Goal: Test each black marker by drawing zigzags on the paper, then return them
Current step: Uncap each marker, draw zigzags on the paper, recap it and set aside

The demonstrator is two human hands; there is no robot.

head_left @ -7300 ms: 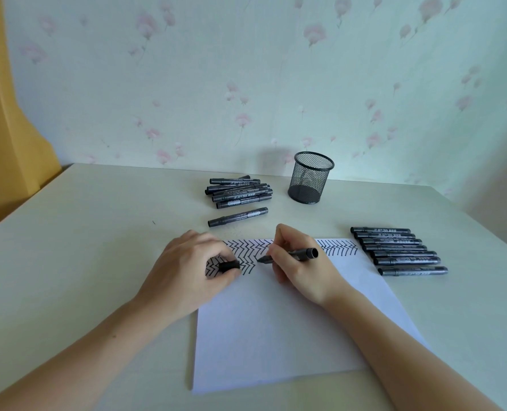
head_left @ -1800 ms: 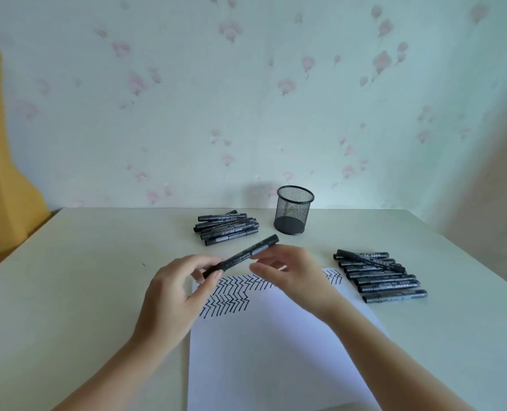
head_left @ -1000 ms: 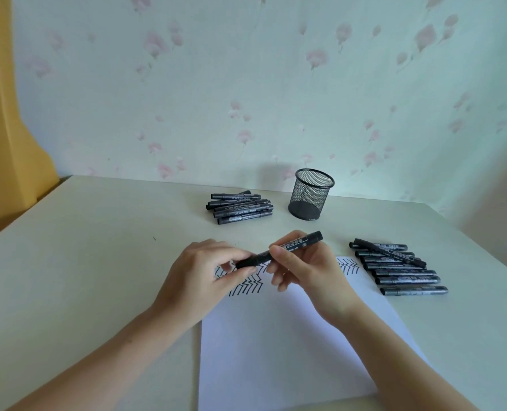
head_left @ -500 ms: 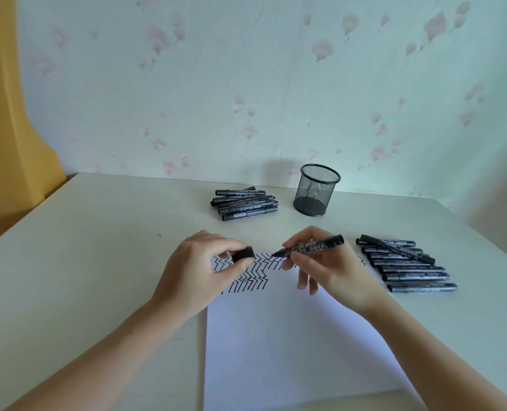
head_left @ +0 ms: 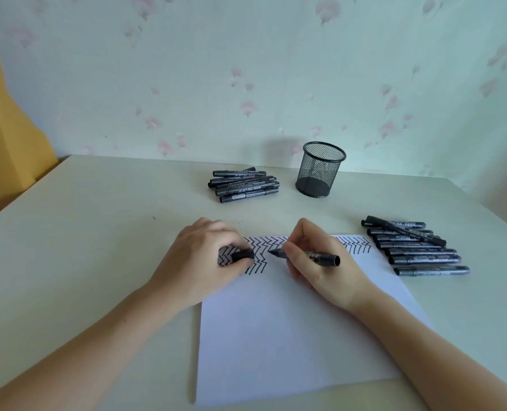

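Note:
A white sheet of paper (head_left: 290, 336) lies before me, with rows of black zigzags (head_left: 264, 247) along its top edge. My right hand (head_left: 320, 262) grips an uncapped black marker (head_left: 314, 256), its tip pointing left and resting at the zigzags. My left hand (head_left: 205, 259) rests on the paper's top left corner and pinches the marker's black cap (head_left: 242, 255). A pile of black markers (head_left: 245, 185) lies at the back of the table. A row of black markers (head_left: 415, 247) lies to the right of the paper, one of them slanted across the others.
A black mesh pen cup (head_left: 320, 170) stands at the back, right of the pile, and looks empty. The cream table (head_left: 83, 247) meets a flowered wall behind. A yellow curtain (head_left: 6, 114) hangs at the far left.
My hands pulled the cap off the marker. The left hand kept the cap and came down on the paper; the right hand lowered the marker's tip to the zigzags.

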